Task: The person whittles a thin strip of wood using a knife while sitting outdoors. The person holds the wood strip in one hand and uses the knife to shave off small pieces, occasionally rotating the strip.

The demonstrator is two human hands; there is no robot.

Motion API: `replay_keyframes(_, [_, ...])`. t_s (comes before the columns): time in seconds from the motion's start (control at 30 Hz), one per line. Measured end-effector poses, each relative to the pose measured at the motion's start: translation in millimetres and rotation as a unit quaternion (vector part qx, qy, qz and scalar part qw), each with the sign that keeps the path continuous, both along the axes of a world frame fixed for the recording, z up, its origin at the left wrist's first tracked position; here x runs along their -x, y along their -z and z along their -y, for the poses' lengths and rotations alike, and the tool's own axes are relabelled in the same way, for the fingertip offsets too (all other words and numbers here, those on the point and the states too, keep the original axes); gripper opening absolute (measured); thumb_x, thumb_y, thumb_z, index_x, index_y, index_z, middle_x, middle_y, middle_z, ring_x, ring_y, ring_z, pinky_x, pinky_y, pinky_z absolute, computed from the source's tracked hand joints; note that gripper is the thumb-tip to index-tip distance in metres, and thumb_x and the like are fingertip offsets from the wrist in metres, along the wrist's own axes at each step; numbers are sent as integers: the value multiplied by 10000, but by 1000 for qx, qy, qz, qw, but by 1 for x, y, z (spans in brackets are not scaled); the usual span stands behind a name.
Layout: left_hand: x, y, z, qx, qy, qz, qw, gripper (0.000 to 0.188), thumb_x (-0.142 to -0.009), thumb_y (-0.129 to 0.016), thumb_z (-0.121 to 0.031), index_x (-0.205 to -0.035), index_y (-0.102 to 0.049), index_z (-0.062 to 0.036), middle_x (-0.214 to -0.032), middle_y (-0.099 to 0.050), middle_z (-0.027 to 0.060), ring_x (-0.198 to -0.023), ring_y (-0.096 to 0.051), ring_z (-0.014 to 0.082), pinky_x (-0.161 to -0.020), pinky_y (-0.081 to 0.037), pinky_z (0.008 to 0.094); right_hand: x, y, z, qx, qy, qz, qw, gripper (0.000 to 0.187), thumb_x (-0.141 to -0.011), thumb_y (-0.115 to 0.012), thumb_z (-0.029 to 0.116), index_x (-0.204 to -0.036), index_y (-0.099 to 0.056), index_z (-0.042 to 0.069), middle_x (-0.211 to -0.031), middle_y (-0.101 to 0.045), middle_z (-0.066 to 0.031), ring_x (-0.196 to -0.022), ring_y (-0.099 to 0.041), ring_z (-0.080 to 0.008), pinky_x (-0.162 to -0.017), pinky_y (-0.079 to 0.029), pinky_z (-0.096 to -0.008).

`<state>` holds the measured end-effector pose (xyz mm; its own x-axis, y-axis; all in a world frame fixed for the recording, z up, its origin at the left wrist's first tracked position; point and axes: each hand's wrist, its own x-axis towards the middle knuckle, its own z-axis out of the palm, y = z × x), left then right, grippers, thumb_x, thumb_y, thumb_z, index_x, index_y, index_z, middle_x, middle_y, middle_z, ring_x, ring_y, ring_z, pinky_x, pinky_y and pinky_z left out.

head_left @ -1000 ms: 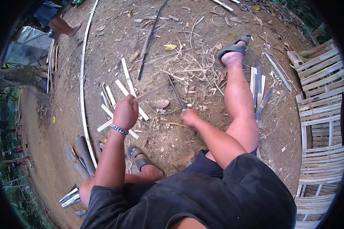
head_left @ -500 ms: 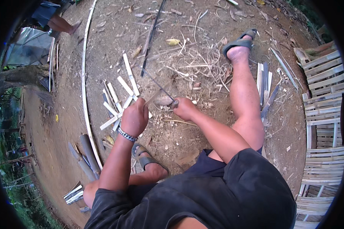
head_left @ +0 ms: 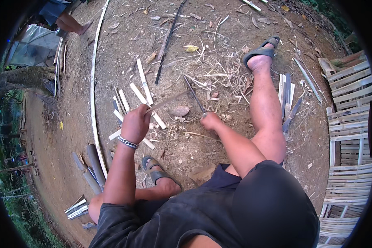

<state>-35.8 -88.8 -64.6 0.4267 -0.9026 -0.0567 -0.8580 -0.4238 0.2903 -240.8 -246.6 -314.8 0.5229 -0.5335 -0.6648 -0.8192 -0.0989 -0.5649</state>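
Observation:
My left hand [head_left: 135, 125] is closed around one end of a thin, flat bamboo strip [head_left: 168, 100], which slants up and to the right. My right hand [head_left: 211, 121] grips a knife by its handle, mostly hidden in the fist. The narrow dark knife blade [head_left: 193, 91] points away from me and to the left, near the strip's far end; whether they touch I cannot tell. Just beyond my left hand lie several pale split bamboo slats [head_left: 144, 80], crossed over each other on the dirt. A heap of curled bamboo shavings [head_left: 219, 70] spreads past the knife.
My sandaled feet flank the work, with the right foot [head_left: 260, 58] stretched forward. A long pale pole [head_left: 93, 82] runs along the left; a dark strip [head_left: 168, 43] lies ahead. Bamboo pieces [head_left: 286, 95] rest beside my right leg. A slatted bamboo structure [head_left: 351, 120] stands right; another person's leg [head_left: 70, 23] shows far left.
My right hand with the knife has moved right, and its blade now points more steeply away. My left hand has shifted slightly left and nearer, the strip still in it.

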Motion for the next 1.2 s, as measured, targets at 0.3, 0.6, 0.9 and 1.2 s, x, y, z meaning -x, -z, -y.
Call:
replay_keyframes(0.3, [8, 0, -11, 16, 17, 45, 999, 116, -920, -630, -172, -917, -640, -57, -796, -672, 184, -723, -661, 393, -656, -531, 477, -19, -110, -35, -90, 38, 194, 976, 233, -824, -661, 206, -984, -655, 37, -888, -700, -162, -805, -680, -294, -760, -534, -407])
replay_keyframes(0.6, [8, 2, -17, 18, 81, 66, 994, 118, -912, -637, -182, -876, -637, -70, -721, -658, 153, -649, -658, 345, -600, -535, 440, -28, -160, -46, -74, -68, 162, 982, 345, -805, -648, 179, -1118, -647, 35, -996, -704, -198, -899, -683, -355, -816, -534, -419])
replay_keyframes(0.9, [7, 7, -13, 54, 76, 63, 994, 108, -906, -641, -180, -880, -636, -75, -703, -646, 143, -642, -657, 334, -584, -533, 439, -25, -159, -50, -17, -57, 194, 979, 300, -814, -619, 166, -1092, -674, 66, -970, -704, -222, -903, -683, -375, -816, -537, -448])
replay_keyframes(1.2, [16, 3, -8, 110, 112, 58, 986, 99, -917, -625, -158, -880, -652, -70, -721, -660, 149, -625, -653, 340, -581, -541, 431, -22, -149, -34, -16, -97, 172, 980, 285, -800, -616, 130, -1062, -665, 29, -907, -695, -212, -814, -682, -340, -768, -535, -422])
